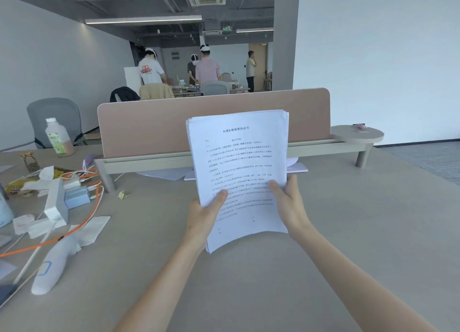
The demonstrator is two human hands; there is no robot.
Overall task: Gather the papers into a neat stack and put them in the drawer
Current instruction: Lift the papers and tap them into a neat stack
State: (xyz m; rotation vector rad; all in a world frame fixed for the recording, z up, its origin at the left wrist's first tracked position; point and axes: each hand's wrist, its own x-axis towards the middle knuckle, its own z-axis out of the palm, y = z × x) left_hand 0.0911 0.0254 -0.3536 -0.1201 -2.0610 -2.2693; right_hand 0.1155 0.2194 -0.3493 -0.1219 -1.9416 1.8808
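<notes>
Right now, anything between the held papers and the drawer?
Cannot tell: no drawer is in view. Both the left hand and right hand hold the paper stack upright above the desk. Nothing touches the stack; a few loose sheets lie under the divider.

- 1 stack of papers, its sheets too many to count
- 2 hands: 1 left hand and 1 right hand
- 1 bottle
- 1 small jar
- 1 orange cable
- 1 binder clip
- 1 pink divider panel
- 1 round side shelf
- 4 people in the background
</notes>
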